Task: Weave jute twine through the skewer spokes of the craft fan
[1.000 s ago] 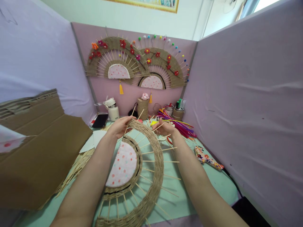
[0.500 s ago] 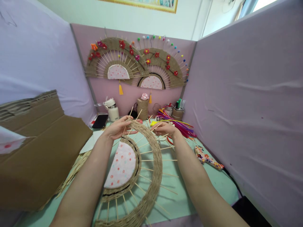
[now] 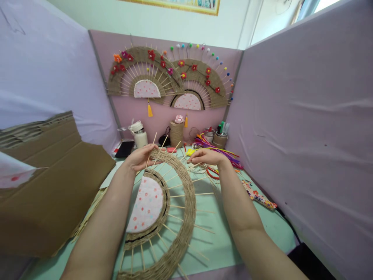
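Cardboard (image 3: pixel 43 206) covers the green bench's (image 3: pixel 271 225) left edge; pink partition (image 3: pixel 128 111) behind. Left hand (image 3: pixel 140 157) grips woven fan (image 3: pixel 190 194); right hand's (image 3: pixel 208 156) hold unclear.

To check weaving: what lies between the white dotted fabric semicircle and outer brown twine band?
Head view: inner brown twine band with black line, then thin wooden sticks.

Mint tabletop (image 3: pixel 214 247) | phone (image 3: pixel 125 149), bottle (image 3: pixel 140 137), twine spool (image 3: pixel 176 135) | red loop (image 3: pixel 212 177) — scissors, perhaps

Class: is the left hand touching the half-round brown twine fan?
Touching: in the head view, the left hand grips the brown twine fan at its upper end.
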`<state>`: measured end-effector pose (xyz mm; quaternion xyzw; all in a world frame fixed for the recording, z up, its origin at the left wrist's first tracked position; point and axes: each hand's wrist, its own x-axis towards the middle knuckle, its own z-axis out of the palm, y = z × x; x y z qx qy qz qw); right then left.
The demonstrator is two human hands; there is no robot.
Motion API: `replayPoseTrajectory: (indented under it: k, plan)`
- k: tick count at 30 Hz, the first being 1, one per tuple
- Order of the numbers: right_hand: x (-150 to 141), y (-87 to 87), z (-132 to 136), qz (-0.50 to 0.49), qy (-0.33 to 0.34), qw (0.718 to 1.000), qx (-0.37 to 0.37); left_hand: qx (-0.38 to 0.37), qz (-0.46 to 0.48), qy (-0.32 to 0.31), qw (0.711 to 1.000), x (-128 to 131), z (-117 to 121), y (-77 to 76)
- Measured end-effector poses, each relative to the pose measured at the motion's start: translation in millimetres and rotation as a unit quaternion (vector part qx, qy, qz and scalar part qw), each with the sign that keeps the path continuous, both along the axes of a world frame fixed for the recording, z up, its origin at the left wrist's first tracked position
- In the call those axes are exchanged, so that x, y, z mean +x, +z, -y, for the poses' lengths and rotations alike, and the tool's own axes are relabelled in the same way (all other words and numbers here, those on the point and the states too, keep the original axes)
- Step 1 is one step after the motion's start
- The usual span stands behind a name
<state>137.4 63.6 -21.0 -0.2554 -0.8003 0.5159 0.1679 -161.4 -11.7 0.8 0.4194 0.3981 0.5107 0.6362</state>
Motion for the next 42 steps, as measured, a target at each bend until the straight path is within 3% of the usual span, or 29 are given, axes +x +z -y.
replayPoseTrajectory:
  k: [7, 14, 19, 28, 32, 38, 42]
  plan:
    - [-7, 26.5, 20, 0.032, -0.096, 0.977, 0.186, -0.029, 0.001, 0.029, 0.999, -6, 0, 2.6]
    - [-7, 40.7, 37, 0.052, -0.134, 0.957, 0.250, -0.047, 0.006, 0.044, 0.998, -5, 1, 4.7]
    - [-5, 40.5, 48, 0.028, -0.156, 0.965, 0.209, -0.061, 0.020, 0.039, 0.997, -7, -1, 5.5]
    - [11, 7.7, 70, -0.080, -0.225, 0.965, 0.104, -0.054, 0.026, 0.029, 0.998, -8, -5, 3.2]
    - [15, -10.5, 72, -0.131, -0.240, 0.962, 0.004, -0.054, 0.029, 0.022, 0.998, -6, -6, 1.6]
    - [9, -45.8, 66, -0.210, -0.201, 0.939, -0.182, -0.060, 0.026, 0.025, 0.998, -3, -5, 2.5]
    - [1, -61.0, 65, -0.223, -0.175, 0.925, -0.255, -0.064, 0.024, 0.026, 0.997, -3, -7, -0.4]
